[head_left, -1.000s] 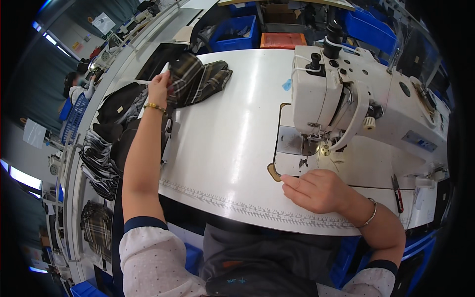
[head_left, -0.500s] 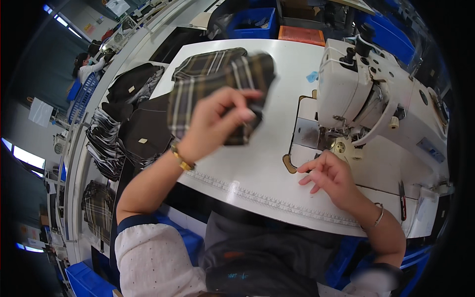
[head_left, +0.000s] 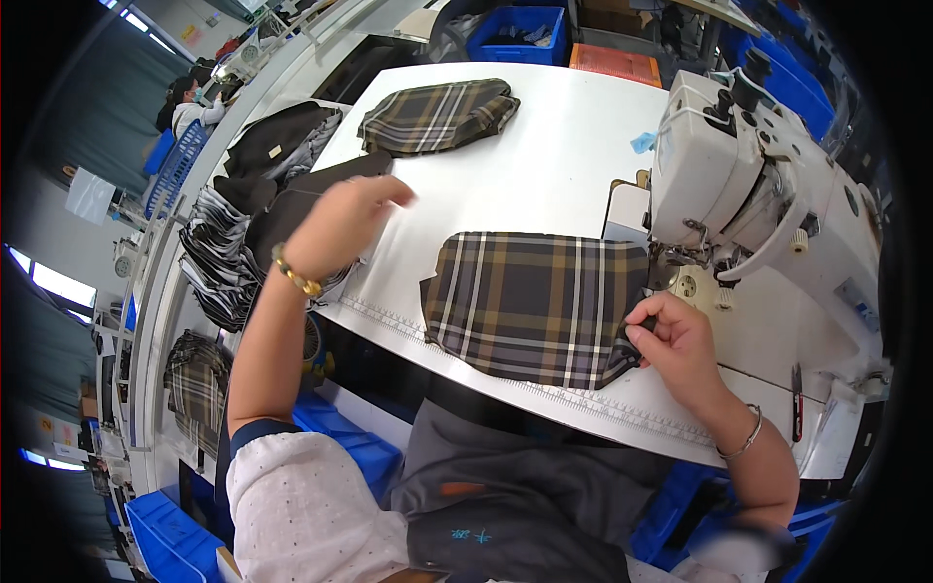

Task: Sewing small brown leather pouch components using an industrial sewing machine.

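Observation:
A plaid fabric piece point(head_left: 535, 306) in dark grey, brown and white lies on the white sewing table, its right edge close under the sewing machine's needle area. My right hand point(head_left: 675, 345) pinches its lower right corner between thumb and finger. My left hand point(head_left: 345, 228) is in the air above the dark fabric pieces at the table's left, fingers stretched to the right and slightly blurred, with nothing seen in them; its thumb is hidden. Farther back lies a second plaid piece point(head_left: 439, 115). The white sewing machine point(head_left: 724, 175) stands at the right.
Dark fabric stacks point(head_left: 224, 257) lie left of the table. A ruler strip point(head_left: 379, 316) runs along the front edge. Red-handled snips point(head_left: 798, 403) lie at the right. A blue scrap point(head_left: 642, 143) sits near the machine. Behind are a blue bin point(head_left: 515, 44) and an orange crate point(head_left: 614, 63).
The plaid piece has gone from my left hand down onto the table beside the needle area. My left hand has moved left, away from it. My right hand now pinches its corner.

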The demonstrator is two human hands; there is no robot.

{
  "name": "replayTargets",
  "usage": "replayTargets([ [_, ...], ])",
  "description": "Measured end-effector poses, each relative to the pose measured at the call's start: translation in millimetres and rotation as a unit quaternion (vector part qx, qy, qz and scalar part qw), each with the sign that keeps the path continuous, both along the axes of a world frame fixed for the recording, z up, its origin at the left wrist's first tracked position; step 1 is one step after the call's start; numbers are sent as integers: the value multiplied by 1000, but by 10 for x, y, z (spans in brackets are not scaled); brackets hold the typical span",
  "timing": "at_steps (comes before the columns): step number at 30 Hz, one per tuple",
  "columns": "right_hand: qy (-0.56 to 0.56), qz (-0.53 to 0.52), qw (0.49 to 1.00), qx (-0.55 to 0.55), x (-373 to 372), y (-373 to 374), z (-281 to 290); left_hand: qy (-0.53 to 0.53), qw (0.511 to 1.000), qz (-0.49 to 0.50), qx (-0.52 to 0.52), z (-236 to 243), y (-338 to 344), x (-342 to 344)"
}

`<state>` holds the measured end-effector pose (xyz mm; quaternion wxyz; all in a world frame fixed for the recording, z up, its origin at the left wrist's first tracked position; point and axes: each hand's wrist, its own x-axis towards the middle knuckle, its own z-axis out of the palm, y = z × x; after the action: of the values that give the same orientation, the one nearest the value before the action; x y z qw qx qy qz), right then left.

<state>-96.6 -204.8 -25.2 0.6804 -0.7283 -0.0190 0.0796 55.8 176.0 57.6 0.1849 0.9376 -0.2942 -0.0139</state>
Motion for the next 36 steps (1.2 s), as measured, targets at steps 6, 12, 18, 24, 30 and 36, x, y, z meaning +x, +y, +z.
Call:
replayTargets([
  [6, -3, 1, 999, -39, -7, 37, 21, -90, 988, 74, 103, -391, 931, 516],
  [12, -50, 6, 996, -78, -10, 11, -9, -166, 983, 57, -48, -533, 1064, 553],
  [18, -21, 8, 996, -90, 8, 10, 25, -86, 952, 146, -256, -171, 1302, 417],
  [24, -70, 37, 993, -93, 12, 13, 0, -105, 965, 92, -220, 998, 625, -365],
  [30, -81, 36, 994, -68, -41, -37, 2, 10, 954, -31, -299, 978, -605, -795],
  [36, -156, 54, 982, -96, -14, -3, -48, 114, 983, -73, -121, 89, -1651, -602],
])
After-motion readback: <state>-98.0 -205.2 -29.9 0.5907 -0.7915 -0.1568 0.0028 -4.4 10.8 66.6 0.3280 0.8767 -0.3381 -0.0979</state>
